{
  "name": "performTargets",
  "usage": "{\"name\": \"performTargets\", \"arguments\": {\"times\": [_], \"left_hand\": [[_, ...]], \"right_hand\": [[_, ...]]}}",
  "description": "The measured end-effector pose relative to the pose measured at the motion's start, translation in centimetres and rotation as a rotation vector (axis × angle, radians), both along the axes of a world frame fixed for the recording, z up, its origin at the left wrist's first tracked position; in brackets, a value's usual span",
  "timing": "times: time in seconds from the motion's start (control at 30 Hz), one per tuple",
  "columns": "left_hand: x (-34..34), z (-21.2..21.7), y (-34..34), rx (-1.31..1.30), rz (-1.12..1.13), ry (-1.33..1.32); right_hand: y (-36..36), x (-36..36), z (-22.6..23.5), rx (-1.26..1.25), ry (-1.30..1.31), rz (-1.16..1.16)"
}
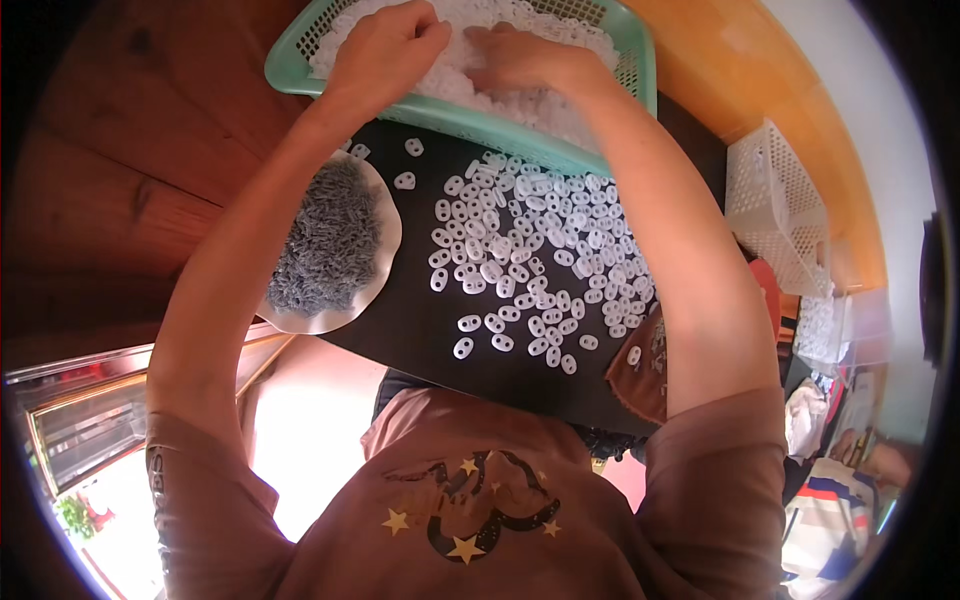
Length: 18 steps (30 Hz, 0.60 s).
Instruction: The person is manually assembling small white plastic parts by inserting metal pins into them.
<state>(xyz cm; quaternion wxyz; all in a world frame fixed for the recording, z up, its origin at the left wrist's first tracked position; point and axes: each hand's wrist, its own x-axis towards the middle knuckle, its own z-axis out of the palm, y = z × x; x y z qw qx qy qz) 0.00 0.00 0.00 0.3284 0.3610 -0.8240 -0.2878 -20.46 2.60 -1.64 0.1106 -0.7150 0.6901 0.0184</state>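
Reddish wooden planks [120,190] lie left, a pale wall [885,130] right, sunlit floor [312,415] below.

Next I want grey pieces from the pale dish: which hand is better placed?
The left hand, I'd judge: it is nearer the grey pieces in the pale dish, with its forearm alongside. The right hand is farther across, at white pieces in the green basket.
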Motion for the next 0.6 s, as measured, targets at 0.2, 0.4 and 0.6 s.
{"name": "performTargets", "arguments": {"times": [0.2, 0.4, 0.6], "left_hand": [[-0.4, 0.6, 0.4, -0.113, 0.004, 0.045], [-0.1, 1.3, 0.7, -0.091, 0.049, -0.011], [-0.8, 1.1, 1.1, -0.099, 0.037, -0.023]], "right_hand": [[1.3, 1.9, 3.4, 0.072, 0.055, -0.064], [0.5, -0.3, 2.4, -0.092, -0.137, -0.007], [-0.1, -2.8, 1.4, -0.230, -0.454, -0.184]]}}
